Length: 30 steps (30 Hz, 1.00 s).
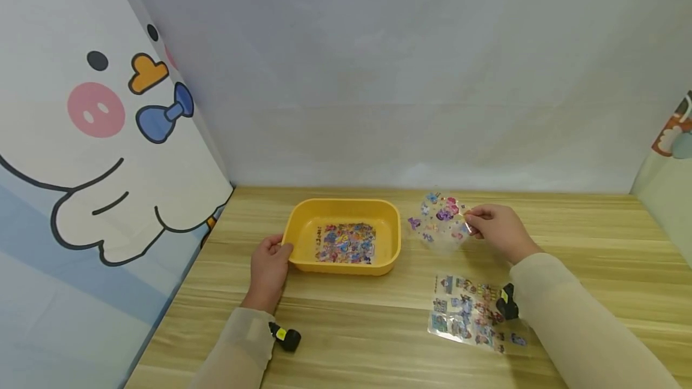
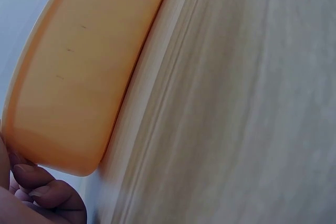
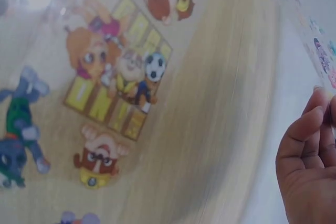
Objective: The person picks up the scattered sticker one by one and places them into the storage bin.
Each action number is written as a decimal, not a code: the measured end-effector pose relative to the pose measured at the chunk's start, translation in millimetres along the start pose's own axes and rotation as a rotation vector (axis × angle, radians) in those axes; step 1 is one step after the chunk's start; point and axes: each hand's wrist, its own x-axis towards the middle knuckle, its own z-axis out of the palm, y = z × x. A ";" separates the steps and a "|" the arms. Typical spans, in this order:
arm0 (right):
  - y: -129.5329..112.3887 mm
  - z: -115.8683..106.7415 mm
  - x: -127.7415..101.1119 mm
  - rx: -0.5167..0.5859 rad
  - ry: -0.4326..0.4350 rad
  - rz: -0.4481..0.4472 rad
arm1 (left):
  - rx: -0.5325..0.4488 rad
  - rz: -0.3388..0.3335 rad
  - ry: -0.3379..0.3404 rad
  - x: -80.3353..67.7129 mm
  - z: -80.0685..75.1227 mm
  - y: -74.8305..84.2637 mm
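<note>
In the head view, a yellow tray (image 1: pixel 342 269) sits on the wooden table, with colourful sticker sheets (image 1: pixel 346 244) lying in it. My left hand (image 1: pixel 268 269) grips the tray's left rim, thumb on top; the left wrist view shows curled fingers (image 2: pixel 58 195) below the tray's end. My right hand (image 1: pixel 503 230) pinches the right edge of a clear sticker sheet (image 1: pixel 444 215) with flower and pony-like figures, raised to the right of the tray. Nearer to me, another clear sticker sheet (image 1: pixel 467 311) with cartoon dogs lies flat on the table, partly under the right forearm.
The wooden table (image 1: pixel 367 329) meets a pale backdrop (image 1: pixel 400 107) at the back. A white panel with a cartoon figure (image 1: pixel 97 197) stands along the left. Black camera mounts (image 1: pixel 289 339) are on both wrists.
</note>
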 end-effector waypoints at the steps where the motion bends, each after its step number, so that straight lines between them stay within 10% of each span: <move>1: -0.4 -0.1 -0.2 0.007 0.000 0.003 | -0.002 0.001 -0.001 -0.1 -0.1 0.1; 30: -8.7 5.4 -7.0 0.234 0.089 0.018 | 0.002 -0.008 -0.003 -2.4 0.1 2.7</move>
